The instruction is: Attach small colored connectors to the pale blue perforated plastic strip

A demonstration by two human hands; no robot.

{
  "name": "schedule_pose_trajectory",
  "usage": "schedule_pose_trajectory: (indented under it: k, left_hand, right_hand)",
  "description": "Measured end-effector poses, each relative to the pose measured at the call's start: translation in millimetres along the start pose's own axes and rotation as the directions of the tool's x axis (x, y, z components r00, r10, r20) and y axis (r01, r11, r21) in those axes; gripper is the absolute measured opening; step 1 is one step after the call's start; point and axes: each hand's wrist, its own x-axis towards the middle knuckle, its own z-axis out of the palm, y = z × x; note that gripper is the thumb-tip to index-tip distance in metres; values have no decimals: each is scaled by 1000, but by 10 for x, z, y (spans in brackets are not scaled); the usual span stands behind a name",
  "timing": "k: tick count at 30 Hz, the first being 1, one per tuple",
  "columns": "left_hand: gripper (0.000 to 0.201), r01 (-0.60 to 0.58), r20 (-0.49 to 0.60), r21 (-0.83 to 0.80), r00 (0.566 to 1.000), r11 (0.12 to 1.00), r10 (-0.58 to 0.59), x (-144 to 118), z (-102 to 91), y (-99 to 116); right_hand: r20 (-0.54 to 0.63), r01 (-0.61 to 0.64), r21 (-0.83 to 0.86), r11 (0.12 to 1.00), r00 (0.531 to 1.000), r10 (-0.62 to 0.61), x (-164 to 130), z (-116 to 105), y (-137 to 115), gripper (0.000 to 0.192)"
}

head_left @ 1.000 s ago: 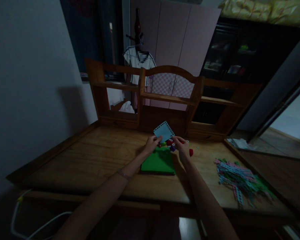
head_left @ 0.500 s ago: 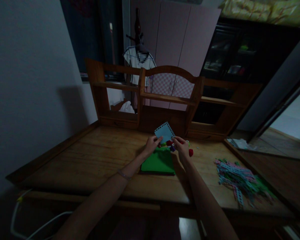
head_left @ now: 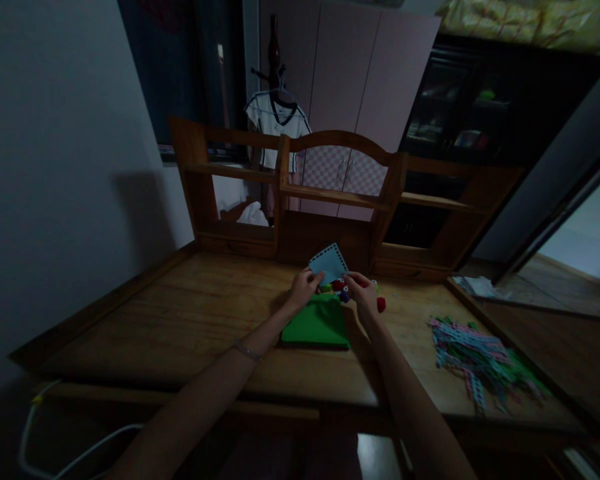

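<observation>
The left hand (head_left: 304, 288) and right hand (head_left: 364, 293) both pinch a pale blue card (head_left: 329, 262), one at each lower corner, holding it tilted up above the far end of a green board (head_left: 317, 325) that lies flat on the desk (head_left: 180, 320). The card looks thin, light and a little bendy, with small holes along its edges; it seems best held by the edges as it is now, since a squeeze in the middle would likely bow it. Small red and purple pieces (head_left: 343, 288) sit just below the card, between the hands, too small and dim to make out.

The desk is bare varnished wood, smooth, with a raised hutch (head_left: 330, 193) along its far side. A heap of strips (head_left: 475, 357), pink, blue and green, lies well to the right. The room is dim; a shirt (head_left: 275, 127) hangs beyond the hutch before a pink wardrobe (head_left: 360, 73), and a white cable (head_left: 55, 440) loops near left
</observation>
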Motion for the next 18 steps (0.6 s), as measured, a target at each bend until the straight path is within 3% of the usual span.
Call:
schedule_pose_trajectory:
  k: [10, 18]
  left_hand:
    - [42, -66, -82, 9, 994, 998, 66, -5, 12, 59]
    - [38, -111, -86, 44, 990, 993, 114, -15, -8, 82]
  right_hand:
    - [20, -47, -6, 999, 999, 47, 18, -10, 2, 34]
    - [48, -61, 9, 998, 997, 60, -9, -15, -15, 32]
